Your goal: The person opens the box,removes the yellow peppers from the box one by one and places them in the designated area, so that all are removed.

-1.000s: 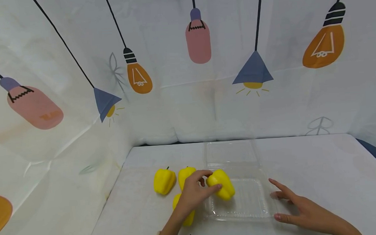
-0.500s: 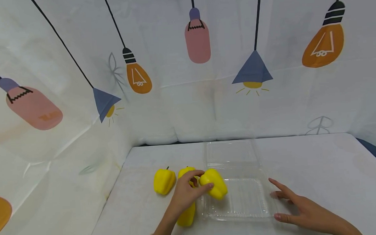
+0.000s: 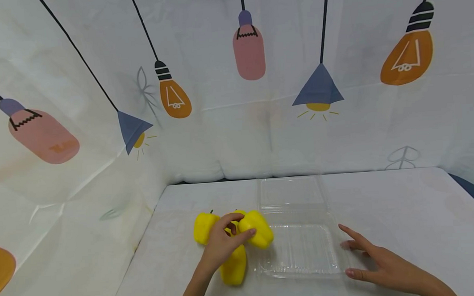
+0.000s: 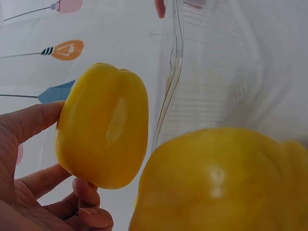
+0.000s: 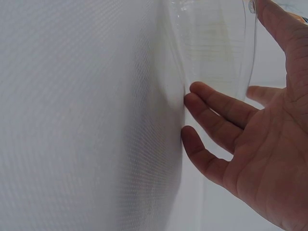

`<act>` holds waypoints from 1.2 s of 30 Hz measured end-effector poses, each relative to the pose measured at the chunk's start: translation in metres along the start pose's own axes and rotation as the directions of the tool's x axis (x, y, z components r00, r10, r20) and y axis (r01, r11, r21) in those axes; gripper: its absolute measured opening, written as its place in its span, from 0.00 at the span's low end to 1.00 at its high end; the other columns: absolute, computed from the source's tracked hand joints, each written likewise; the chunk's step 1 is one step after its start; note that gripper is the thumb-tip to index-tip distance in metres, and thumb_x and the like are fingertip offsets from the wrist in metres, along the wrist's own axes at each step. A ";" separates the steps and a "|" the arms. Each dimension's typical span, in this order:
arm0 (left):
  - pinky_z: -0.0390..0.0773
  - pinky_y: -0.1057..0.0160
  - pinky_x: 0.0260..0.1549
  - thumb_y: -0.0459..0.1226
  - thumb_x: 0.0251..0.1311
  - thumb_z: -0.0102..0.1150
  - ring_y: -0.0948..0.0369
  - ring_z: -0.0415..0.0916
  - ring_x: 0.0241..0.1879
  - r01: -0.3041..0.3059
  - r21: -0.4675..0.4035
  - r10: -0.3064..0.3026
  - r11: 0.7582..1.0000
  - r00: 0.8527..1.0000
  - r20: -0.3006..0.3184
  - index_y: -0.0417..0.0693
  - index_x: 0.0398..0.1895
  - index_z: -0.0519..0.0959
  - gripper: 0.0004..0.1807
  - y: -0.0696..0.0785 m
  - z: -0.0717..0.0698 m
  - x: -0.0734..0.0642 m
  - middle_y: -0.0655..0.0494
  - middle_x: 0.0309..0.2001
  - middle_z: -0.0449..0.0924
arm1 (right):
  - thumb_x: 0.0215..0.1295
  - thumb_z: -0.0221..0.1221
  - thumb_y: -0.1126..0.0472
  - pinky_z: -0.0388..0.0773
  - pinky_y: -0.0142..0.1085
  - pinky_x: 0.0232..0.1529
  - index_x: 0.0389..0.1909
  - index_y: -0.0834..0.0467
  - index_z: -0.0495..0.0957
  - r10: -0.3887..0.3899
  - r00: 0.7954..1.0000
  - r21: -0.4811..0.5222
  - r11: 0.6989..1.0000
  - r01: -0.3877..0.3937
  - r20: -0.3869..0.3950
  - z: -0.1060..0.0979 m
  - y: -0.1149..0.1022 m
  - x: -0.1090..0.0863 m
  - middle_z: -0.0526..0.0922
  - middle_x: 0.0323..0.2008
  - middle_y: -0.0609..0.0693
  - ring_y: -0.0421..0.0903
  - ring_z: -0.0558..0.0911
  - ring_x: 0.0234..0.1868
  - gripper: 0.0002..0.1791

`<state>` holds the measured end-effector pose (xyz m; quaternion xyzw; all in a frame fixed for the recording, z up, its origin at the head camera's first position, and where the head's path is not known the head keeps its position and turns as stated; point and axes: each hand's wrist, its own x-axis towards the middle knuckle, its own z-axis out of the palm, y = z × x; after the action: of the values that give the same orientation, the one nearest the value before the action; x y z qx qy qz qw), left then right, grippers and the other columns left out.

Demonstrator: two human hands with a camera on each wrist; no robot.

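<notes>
My left hand (image 3: pixel 222 243) pinches a yellow bell pepper (image 3: pixel 257 229) between thumb and fingers, above the left edge of a clear plastic clamshell box (image 3: pixel 302 249). In the left wrist view the same bell pepper (image 4: pixel 103 127) hangs in the fingertips, with another yellow pepper (image 4: pixel 221 183) large in the foreground. Near the box's right side my right hand (image 3: pixel 384 265) lies with its fingers extended and spread. The right wrist view has these fingers beside the box wall (image 5: pixel 216 43), the right hand (image 5: pixel 260 144) gripping nothing.
On the white table (image 3: pixel 405 210), a yellow pepper (image 3: pixel 203 228) stands at the back left and another (image 3: pixel 234 266) lies nearer the front. One more is mostly hidden behind the left hand. The box's lid (image 3: pixel 291 192) lies folded back towards the patterned curtain (image 3: pixel 220 144).
My left hand has moved left with the bell pepper, from over the box to its left edge. The nearer pepper shows more fully. My right hand has stayed in place.
</notes>
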<state>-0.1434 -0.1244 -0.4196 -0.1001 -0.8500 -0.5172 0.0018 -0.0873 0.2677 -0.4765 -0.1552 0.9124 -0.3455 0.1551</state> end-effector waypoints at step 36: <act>0.71 0.66 0.28 0.50 0.44 0.73 0.57 0.70 0.34 0.039 0.020 -0.035 0.999 0.989 -0.142 0.61 0.44 0.80 0.21 -0.022 -0.058 -0.014 0.59 0.37 0.76 | 0.60 0.59 0.42 0.71 0.62 0.45 0.74 0.41 0.37 0.015 1.000 0.032 0.999 -0.015 0.016 0.000 -0.002 0.001 0.72 0.60 0.56 0.63 0.70 0.58 0.50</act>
<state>-0.1394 -0.1870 -0.4134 -0.0474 -0.8551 -0.5135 0.0535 -0.0878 0.2661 -0.4755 -0.1487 0.9067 -0.3576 0.1673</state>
